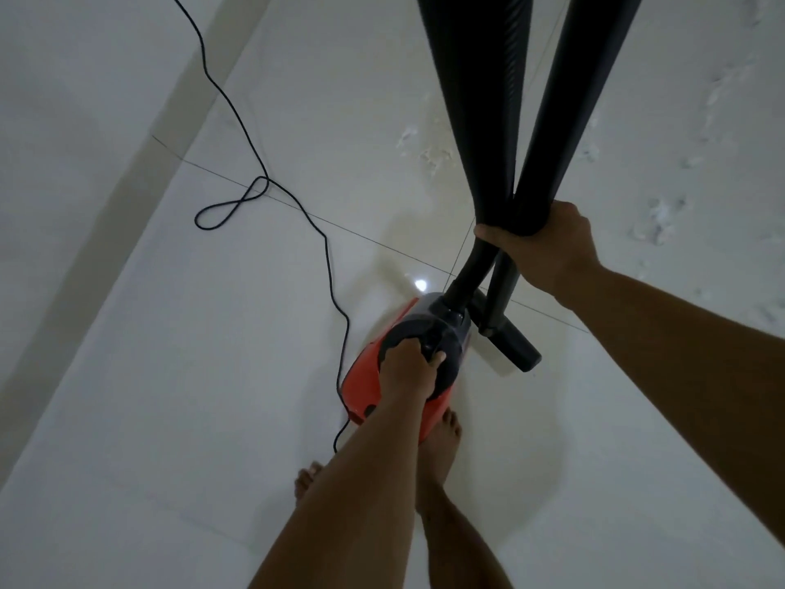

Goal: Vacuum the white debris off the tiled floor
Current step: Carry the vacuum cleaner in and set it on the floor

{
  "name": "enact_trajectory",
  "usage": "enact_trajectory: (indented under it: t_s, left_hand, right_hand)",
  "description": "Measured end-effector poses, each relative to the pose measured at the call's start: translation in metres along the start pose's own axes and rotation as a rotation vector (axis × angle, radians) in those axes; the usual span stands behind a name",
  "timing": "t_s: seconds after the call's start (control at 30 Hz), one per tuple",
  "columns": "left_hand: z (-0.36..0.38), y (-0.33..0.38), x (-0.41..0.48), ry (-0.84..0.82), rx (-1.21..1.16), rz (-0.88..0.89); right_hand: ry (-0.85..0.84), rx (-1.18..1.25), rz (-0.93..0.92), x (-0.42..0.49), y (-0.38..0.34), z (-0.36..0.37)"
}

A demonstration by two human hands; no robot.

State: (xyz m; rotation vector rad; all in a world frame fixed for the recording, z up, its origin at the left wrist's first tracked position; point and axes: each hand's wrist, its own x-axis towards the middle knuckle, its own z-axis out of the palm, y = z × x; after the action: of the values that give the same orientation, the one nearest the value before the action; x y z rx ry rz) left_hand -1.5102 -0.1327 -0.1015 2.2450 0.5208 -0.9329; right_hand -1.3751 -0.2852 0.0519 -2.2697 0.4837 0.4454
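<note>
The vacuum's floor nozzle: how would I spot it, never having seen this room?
Find the orange-red vacuum body that the left hand grips. Just right of it, below the right hand, is the floor nozzle. Unlike the long hose and wand, it is a short black bar set crosswise at the wand's foot.

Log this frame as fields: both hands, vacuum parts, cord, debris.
left hand: grips handle of red-and-black canister vacuum
right hand: grips black ribbed hose and black rigid wand together
debris: white patches on glossy tiled floor, right side
nozzle: black floor head, beside vacuum, clear of the patches
cord: thin black cable, looped on floor, left
</note>
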Motion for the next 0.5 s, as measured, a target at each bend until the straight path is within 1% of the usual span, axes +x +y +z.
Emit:
enact_trajectory:
  t_s: [0.17,0.37,0.5]
  left_hand:
    - [0.007,-0.014,0.028,-0.031,0.006,-0.046]
    - [0.008,-0.047,0.049,0.018,0.030,-0.112]
    - [-0.008,-0.070,0.059,0.056,0.066,-0.157]
  right_hand:
    - [-0.016,-0.024,0.001,0.018,0.012,0.021]
    - [-0.061,-0.043,-0.036,0.032,0.012,0.056]
    - [-0.103,-0.035,-0.062,0.036,0.000,0.083]
